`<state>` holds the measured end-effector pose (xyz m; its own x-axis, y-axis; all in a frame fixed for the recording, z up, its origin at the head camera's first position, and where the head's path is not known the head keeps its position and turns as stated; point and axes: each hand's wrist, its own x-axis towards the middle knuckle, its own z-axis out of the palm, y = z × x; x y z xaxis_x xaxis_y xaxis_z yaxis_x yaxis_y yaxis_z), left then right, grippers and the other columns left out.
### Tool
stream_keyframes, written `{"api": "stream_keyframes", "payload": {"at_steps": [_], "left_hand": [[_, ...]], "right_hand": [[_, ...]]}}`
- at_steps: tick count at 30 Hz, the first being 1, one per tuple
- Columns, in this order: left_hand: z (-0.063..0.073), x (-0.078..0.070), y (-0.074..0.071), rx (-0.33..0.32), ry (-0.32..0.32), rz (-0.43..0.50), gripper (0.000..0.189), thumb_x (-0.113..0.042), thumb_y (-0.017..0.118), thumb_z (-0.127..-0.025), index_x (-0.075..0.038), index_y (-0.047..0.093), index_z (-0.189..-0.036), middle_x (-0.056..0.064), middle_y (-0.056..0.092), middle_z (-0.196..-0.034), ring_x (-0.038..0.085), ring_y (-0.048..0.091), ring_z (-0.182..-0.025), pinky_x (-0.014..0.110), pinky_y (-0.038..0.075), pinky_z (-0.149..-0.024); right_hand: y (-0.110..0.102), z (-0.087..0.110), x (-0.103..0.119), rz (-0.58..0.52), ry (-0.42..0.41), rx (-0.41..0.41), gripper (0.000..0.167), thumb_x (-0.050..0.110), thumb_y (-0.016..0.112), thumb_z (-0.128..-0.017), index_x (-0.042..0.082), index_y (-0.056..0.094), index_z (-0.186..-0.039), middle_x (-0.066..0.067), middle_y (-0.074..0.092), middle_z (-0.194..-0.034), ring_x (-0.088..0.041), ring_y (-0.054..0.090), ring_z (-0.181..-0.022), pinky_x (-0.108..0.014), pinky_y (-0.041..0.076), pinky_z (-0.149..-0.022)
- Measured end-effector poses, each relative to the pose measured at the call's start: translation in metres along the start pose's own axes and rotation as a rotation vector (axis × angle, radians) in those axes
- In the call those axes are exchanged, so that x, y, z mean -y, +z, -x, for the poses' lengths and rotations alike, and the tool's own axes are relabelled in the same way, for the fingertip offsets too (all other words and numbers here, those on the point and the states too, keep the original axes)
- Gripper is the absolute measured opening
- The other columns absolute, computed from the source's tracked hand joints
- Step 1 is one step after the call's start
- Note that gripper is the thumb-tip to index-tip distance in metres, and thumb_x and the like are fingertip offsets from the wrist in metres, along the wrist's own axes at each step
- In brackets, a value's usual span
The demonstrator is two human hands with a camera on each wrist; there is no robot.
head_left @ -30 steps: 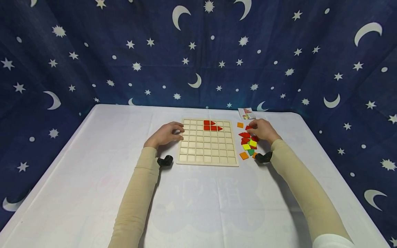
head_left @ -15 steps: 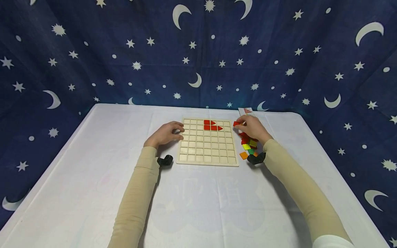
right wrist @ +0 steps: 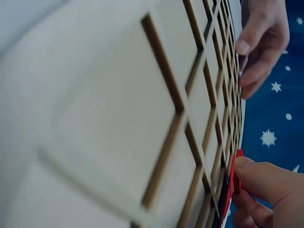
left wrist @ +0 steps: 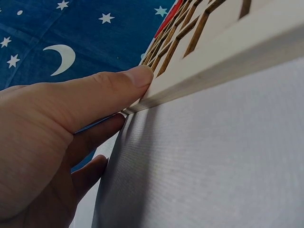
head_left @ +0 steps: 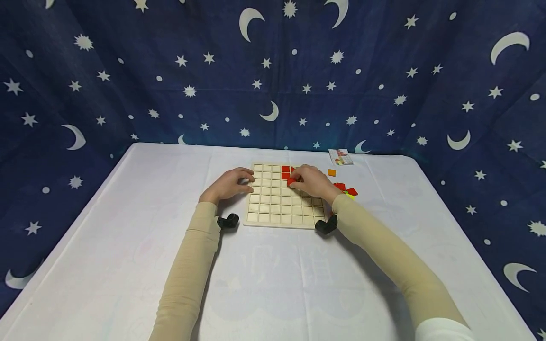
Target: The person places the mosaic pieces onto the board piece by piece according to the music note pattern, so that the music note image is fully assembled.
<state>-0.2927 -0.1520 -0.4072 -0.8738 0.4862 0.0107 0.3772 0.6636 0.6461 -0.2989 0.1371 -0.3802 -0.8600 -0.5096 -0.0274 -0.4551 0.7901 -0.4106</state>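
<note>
My left hand (head_left: 228, 185) rests at the left edge of a pale wooden grid board (head_left: 270, 203). In the left wrist view its thumb (left wrist: 116, 85) touches the board's rim (left wrist: 209, 76), with the other fingers loosely bent. Over the board's upper part, my right hand (head_left: 314, 182) pinches a red tile (head_left: 291, 183) between thumb and fingertips. The right wrist view shows this red tile (right wrist: 238, 171) held on edge close to the grid. Red square tiles (head_left: 285, 172) lie in upper cells; the red pointed pieces beside them are mostly hidden by my right hand.
Loose red tiles (head_left: 340, 186) and a yellow one (head_left: 350, 196) lie right of the board, partly behind my right forearm. An orange square tile (head_left: 331, 173) lies farther back. A small printed card (head_left: 340, 157) is near the table's back edge.
My right hand has carried the red tile left from the loose pile to over the board's upper cells. My left hand has stayed at the board's edge.
</note>
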Motion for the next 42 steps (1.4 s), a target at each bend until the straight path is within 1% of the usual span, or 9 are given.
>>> {"api": "stream_keyframes", "payload": {"at_steps": [8,12,18,25,29,35,38,42], "left_hand": [[0.001,-0.001,-0.001,-0.001,0.002,-0.003,0.037,-0.018,0.073,-0.089,-0.001,0.066,-0.121,0.014,0.050,-0.143,0.031,0.041,-0.136,0.043,0.031,-0.115],[0.001,-0.001,-0.001,-0.001,0.000,0.001,0.037,-0.018,0.073,-0.089,-0.001,0.066,-0.121,0.014,0.050,-0.142,0.031,0.041,-0.136,0.042,0.031,-0.115],[0.000,-0.001,0.000,-0.005,-0.006,0.006,0.037,-0.018,0.074,-0.088,-0.001,0.067,-0.121,0.014,0.050,-0.142,0.031,0.041,-0.136,0.042,0.030,-0.116],[0.001,0.000,0.000,-0.003,-0.002,-0.004,0.038,-0.018,0.074,-0.089,-0.001,0.066,-0.122,0.014,0.050,-0.143,0.032,0.041,-0.136,0.043,0.030,-0.116],[0.001,-0.001,-0.001,-0.001,0.000,-0.003,0.038,-0.018,0.073,-0.089,-0.001,0.066,-0.123,0.014,0.049,-0.143,0.032,0.041,-0.136,0.043,0.030,-0.116],[0.002,-0.002,-0.001,0.000,0.000,0.008,0.039,-0.017,0.073,-0.089,0.000,0.065,-0.123,0.015,0.049,-0.143,0.033,0.040,-0.136,0.044,0.030,-0.115],[0.002,-0.002,0.000,-0.003,0.006,0.006,0.039,-0.017,0.073,-0.089,0.000,0.065,-0.123,0.015,0.049,-0.143,0.033,0.041,-0.135,0.044,0.030,-0.115],[0.002,-0.002,0.000,0.000,0.005,0.008,0.038,-0.017,0.073,-0.089,0.000,0.065,-0.123,0.015,0.049,-0.143,0.033,0.041,-0.135,0.044,0.030,-0.115]], "right_hand": [[0.009,-0.007,0.008,0.029,-0.002,0.005,0.034,0.023,0.070,-0.092,0.002,0.068,-0.119,-0.011,0.064,-0.112,-0.024,0.059,-0.103,-0.038,0.050,-0.092],[0.011,-0.008,0.008,0.021,0.004,-0.002,0.032,0.023,0.069,-0.093,0.004,0.068,-0.118,-0.010,0.063,-0.111,-0.023,0.058,-0.102,-0.038,0.051,-0.091],[0.012,-0.008,0.008,0.014,-0.001,-0.004,0.027,0.021,0.067,-0.094,0.005,0.069,-0.115,-0.009,0.065,-0.110,-0.024,0.059,-0.103,-0.039,0.051,-0.092],[0.012,-0.009,0.008,0.009,-0.002,-0.002,0.026,0.020,0.068,-0.093,0.004,0.069,-0.113,-0.010,0.066,-0.109,-0.025,0.059,-0.102,-0.039,0.051,-0.092],[0.011,-0.008,0.007,-0.018,-0.005,-0.003,0.025,0.021,0.067,-0.094,0.005,0.068,-0.113,-0.009,0.065,-0.110,-0.024,0.058,-0.103,-0.038,0.051,-0.092],[0.002,0.000,0.002,-0.087,0.007,-0.019,0.028,0.020,0.066,-0.095,0.003,0.067,-0.117,-0.010,0.063,-0.110,-0.024,0.058,-0.098,-0.039,0.052,-0.087],[-0.008,0.009,-0.005,-0.110,0.030,-0.040,0.030,0.020,0.064,-0.096,0.002,0.066,-0.119,-0.012,0.062,-0.111,-0.026,0.058,-0.097,-0.041,0.052,-0.086],[-0.024,0.021,-0.019,-0.120,0.083,-0.067,0.032,0.022,0.063,-0.097,0.002,0.066,-0.121,-0.014,0.062,-0.114,-0.029,0.058,-0.097,-0.044,0.052,-0.085]]}}
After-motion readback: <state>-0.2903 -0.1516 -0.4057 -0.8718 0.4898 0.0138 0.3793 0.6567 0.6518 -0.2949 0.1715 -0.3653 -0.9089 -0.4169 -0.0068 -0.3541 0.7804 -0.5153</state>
